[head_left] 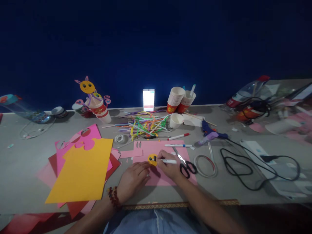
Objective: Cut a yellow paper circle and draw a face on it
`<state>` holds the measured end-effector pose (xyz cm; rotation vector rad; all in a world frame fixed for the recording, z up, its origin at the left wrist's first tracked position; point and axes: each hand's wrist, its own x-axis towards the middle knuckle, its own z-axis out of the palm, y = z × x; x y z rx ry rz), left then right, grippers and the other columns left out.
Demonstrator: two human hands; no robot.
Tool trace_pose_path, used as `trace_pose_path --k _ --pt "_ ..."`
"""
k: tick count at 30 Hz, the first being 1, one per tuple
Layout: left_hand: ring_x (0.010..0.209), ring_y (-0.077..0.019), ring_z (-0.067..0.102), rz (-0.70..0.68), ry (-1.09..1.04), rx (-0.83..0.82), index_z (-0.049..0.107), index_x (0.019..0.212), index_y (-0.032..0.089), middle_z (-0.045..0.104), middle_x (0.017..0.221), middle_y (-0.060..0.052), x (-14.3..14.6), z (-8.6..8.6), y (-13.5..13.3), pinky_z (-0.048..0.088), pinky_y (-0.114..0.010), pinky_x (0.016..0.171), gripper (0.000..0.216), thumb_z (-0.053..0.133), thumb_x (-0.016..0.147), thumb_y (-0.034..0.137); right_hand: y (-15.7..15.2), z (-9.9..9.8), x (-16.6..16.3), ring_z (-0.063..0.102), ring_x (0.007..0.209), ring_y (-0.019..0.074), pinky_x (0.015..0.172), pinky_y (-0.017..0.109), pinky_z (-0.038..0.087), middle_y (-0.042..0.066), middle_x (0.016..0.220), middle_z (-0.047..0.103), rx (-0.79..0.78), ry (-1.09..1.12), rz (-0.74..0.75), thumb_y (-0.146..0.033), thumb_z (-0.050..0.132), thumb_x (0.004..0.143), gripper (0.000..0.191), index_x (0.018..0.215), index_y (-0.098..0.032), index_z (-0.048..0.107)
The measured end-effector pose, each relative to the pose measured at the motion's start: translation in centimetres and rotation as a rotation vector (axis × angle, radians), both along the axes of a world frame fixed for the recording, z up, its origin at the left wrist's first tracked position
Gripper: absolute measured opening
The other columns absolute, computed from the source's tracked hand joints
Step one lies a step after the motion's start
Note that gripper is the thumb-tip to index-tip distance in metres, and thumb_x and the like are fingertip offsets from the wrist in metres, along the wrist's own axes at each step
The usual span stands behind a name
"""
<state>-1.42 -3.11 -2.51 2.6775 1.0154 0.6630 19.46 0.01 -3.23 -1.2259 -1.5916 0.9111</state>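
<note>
A small yellow paper circle [152, 159] with black marks lies on a pink sheet [170, 149] near the table's front edge. My left hand [133, 180] rests flat beside the circle, its fingertips touching the circle's lower left edge. My right hand [169, 167] is closed round a white marker [168, 161], whose tip points left at the circle. Black-handled scissors [185, 164] lie just right of that hand.
A stack of yellow, pink and red paper [83, 169] lies at the left. Coloured straws [143, 125], paper cups [179, 99], two markers [177, 145], a glue gun [211, 131] with black cord [243, 169], a tape roll [204, 165] and a lit phone [148, 100] surround the work spot.
</note>
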Motion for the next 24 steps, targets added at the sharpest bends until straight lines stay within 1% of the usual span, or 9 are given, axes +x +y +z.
trace_pose_path --k 3,6,12,16,20,22,24 --pt "0.11 -0.0226 0.068 -0.001 -0.017 0.01 0.062 0.096 0.019 0.074 0.116 -0.007 0.1 0.0 0.0 0.055 -0.038 0.09 0.013 0.05 0.098 0.021 0.0 -0.1 0.2 0.047 0.053 0.0129 0.053 0.025 0.037 -0.005 0.056 0.051 0.001 0.045 -0.092 -0.018 0.052 0.08 0.018 0.063 -0.023 0.05" --pt "0.11 -0.0228 0.068 0.001 -0.028 0.013 0.062 0.1 0.019 0.074 0.116 -0.008 0.1 0.0 0.0 0.055 -0.038 0.089 0.011 0.051 0.097 0.019 0.0 -0.3 0.5 0.051 0.054 0.0138 0.055 0.026 0.039 -0.005 0.058 0.052 -0.008 0.101 -0.177 -0.019 0.051 0.083 0.017 0.067 -0.023 0.05" --pt "0.109 -0.0227 0.067 -0.001 -0.068 -0.049 0.061 0.101 0.019 0.073 0.117 -0.008 -0.2 -0.3 0.1 0.054 -0.039 0.09 0.01 0.052 0.097 0.019 0.1 -0.3 0.4 0.054 0.056 0.0143 0.054 0.026 0.041 -0.005 0.062 0.055 -0.052 0.191 -0.25 -0.024 0.056 0.086 0.009 0.077 -0.023 0.053" --pt "0.109 -0.0222 0.067 0.025 -0.15 -0.139 0.061 0.104 0.02 0.071 0.12 -0.009 -0.6 -0.2 0.2 0.054 -0.037 0.09 0.011 0.051 0.098 0.02 -0.2 0.3 0.7 0.052 0.055 0.0136 0.055 0.026 0.041 -0.005 0.06 0.054 -0.056 0.222 -0.232 -0.023 0.056 0.084 0.014 0.071 -0.023 0.052" --pt "0.115 -0.0214 0.064 0.044 -0.245 -0.218 0.06 0.106 0.02 0.07 0.118 -0.01 -0.6 0.9 0.0 0.053 -0.035 0.094 0.013 0.049 0.099 0.022 -1.5 1.7 1.1 0.047 0.049 0.0118 0.049 0.024 0.037 -0.006 0.055 0.05 -0.083 0.257 -0.165 -0.025 0.056 0.084 0.019 0.066 -0.023 0.05" --pt "0.11 -0.0208 0.065 0.042 -0.271 -0.265 0.061 0.106 0.021 0.07 0.113 -0.009 -0.4 1.5 -0.2 0.053 -0.034 0.092 0.013 0.05 0.099 0.024 -2.6 2.5 1.1 0.043 0.045 0.0106 0.045 0.023 0.034 -0.007 0.054 0.047 -0.122 0.303 -0.095 -0.027 0.057 0.085 0.02 0.067 -0.023 0.05" --pt "0.104 -0.0201 0.066 0.036 -0.29 -0.316 0.061 0.107 0.021 0.071 0.109 -0.008 -0.1 1.9 -0.4 0.053 -0.033 0.089 0.014 0.051 0.099 0.026 -3.7 3.0 1.0 0.043 0.044 0.0102 0.044 0.022 0.034 -0.007 0.055 0.047 -0.141 0.331 -0.037 -0.029 0.058 0.086 0.021 0.067 -0.022 0.051"
